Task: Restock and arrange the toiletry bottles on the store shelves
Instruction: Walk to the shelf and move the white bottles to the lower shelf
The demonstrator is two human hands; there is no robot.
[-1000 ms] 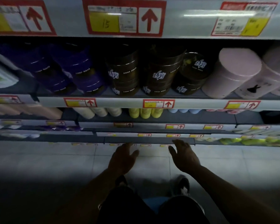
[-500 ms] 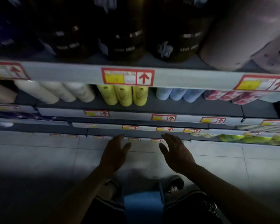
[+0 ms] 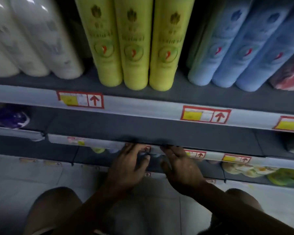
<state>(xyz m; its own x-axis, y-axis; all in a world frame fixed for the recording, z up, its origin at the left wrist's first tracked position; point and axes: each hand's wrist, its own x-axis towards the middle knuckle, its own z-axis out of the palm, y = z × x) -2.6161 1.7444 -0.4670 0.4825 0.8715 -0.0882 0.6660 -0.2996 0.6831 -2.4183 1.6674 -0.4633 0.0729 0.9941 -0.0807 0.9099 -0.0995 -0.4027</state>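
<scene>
Below the yellow bottles (image 3: 134,46), both hands are reached under a lower shelf edge (image 3: 143,131); left hand (image 3: 127,167) and right hand (image 3: 180,168) fingertips hidden, grip cannot be told; likely fetching stock.

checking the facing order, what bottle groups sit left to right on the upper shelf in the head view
white bottles → yellow-green bottles → blue bottles → a red-and-pink patterned item at the right edge, too cropped to identify.
</scene>
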